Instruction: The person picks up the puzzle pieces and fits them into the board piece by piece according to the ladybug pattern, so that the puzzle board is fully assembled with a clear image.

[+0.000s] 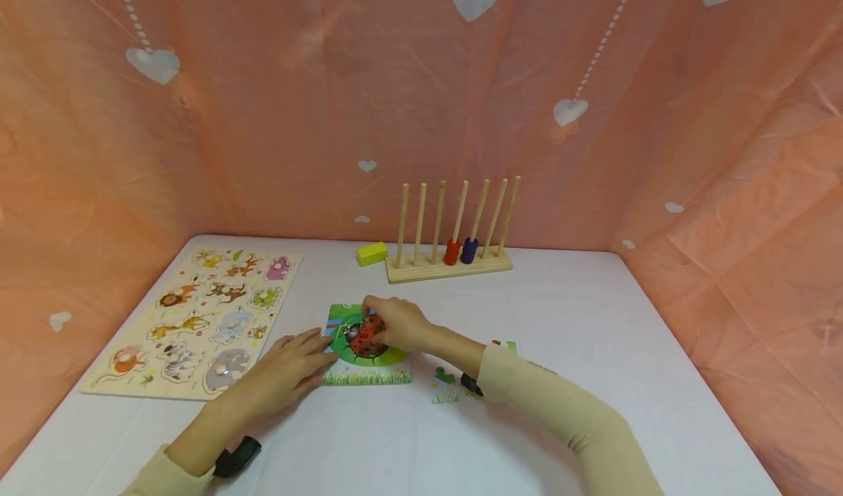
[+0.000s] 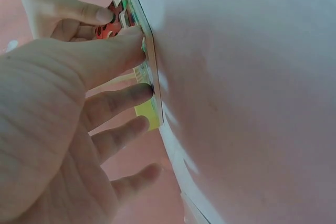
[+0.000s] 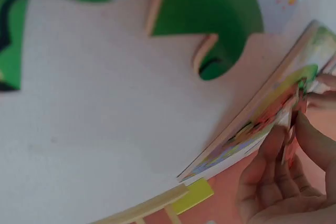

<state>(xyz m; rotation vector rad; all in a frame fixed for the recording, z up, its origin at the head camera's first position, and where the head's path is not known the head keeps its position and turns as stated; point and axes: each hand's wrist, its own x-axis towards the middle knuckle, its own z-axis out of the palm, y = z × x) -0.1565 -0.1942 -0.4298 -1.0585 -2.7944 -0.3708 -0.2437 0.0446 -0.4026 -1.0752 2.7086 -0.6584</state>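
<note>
From where I stand, the right hand [image 1: 402, 325] is at the ladybug puzzle [image 1: 369, 377], which lies flat on the white surface [image 1: 369, 445], and its grip is closed, with thumb and fingers pinching a red piece [image 2: 107, 27] at an angle to the puzzle. The left hand [image 1: 290, 372], fingers spread and almost straight, only touches the puzzle's left edge. Some loose pieces [image 1: 445, 388] lie just beside the puzzle, on its right.

A ladybug puzzle board [image 1: 369, 376] is lying flat on the tabletop [image 1: 566, 306]; a red, black-spotted piece [image 2: 106, 30] is being held tilted over it.
</note>
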